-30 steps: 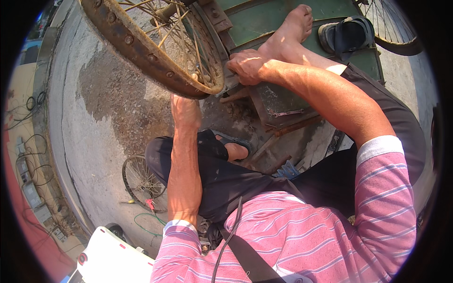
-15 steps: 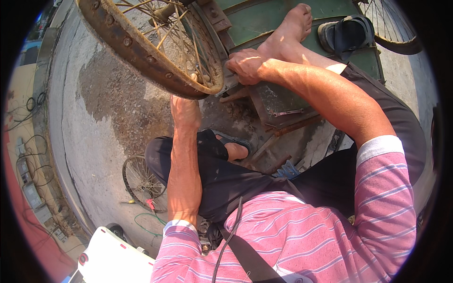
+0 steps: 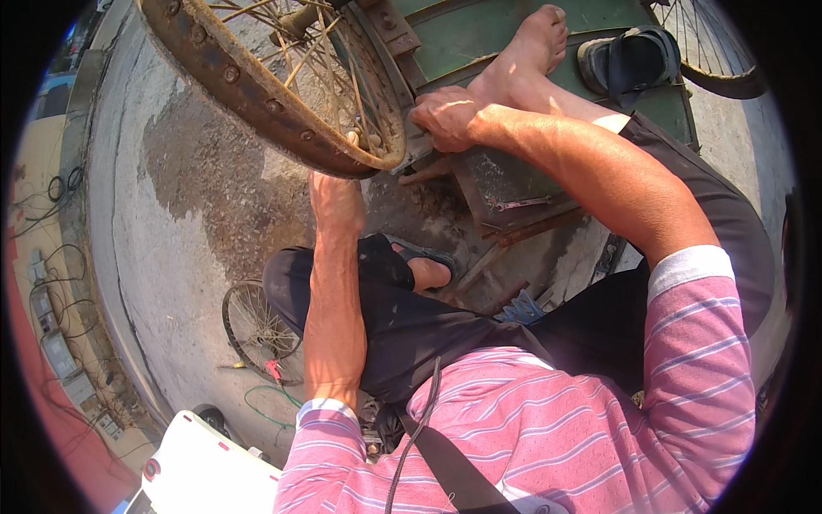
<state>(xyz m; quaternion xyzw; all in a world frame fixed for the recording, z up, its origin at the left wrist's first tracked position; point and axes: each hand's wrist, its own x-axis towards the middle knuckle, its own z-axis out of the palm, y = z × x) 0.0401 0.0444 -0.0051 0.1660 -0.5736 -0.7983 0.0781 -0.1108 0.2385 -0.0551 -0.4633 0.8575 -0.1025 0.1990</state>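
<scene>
A rusty, mud-caked spoked wheel [image 3: 274, 105] stands tilted at the upper left, its rim toward me. My left hand [image 3: 336, 202] is at the rim's lower edge, its fingers mostly behind it; a fingertip shows on the inner side among the spokes. My right hand [image 3: 447, 118] is closed at the right side of the wheel, beside the rusty metal frame [image 3: 387, 27]. Whatever its curled fingers grip is hidden. Just below it, a rusty bar [image 3: 425, 172] sticks out. A wrench [image 3: 522, 205] lies on the green metal panel [image 3: 501, 178] to the right.
My bare foot [image 3: 533, 47] rests on the green panel next to a dark sandal [image 3: 629, 64]. Another tyred wheel [image 3: 723, 86] is at the upper right. A loose wheel [image 3: 257, 321] lies on the concrete near a green cord [image 3: 257, 403]. Something white [image 3: 201, 471] stands lower left.
</scene>
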